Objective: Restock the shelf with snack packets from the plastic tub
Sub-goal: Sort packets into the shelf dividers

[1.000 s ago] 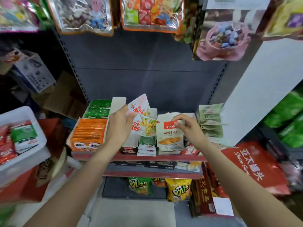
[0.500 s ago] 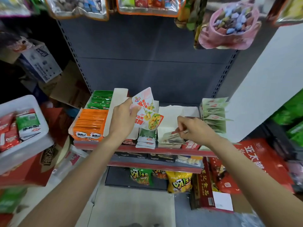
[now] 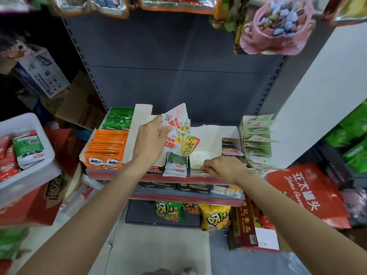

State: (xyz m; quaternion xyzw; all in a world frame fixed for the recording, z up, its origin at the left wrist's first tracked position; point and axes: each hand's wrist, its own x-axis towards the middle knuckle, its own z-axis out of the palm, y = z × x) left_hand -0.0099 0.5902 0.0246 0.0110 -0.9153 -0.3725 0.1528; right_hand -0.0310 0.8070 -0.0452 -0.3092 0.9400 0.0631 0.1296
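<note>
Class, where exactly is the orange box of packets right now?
The orange box sits at the shelf's left end, directly in front of the green packets, left of the left hand.

red gift bag [image 3: 305, 193] lower right | cardboard carton [image 3: 42, 73] upper left | pink candy pouch [image 3: 278, 26] hanging overhead | yellow crisp bag [image 3: 214, 217] on floor level

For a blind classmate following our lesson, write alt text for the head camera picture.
A person's left hand holds two white snack packets above a shop shelf, while the right hand presses a packet flat into a white display box. A plastic tub of packets sits at left.
</note>
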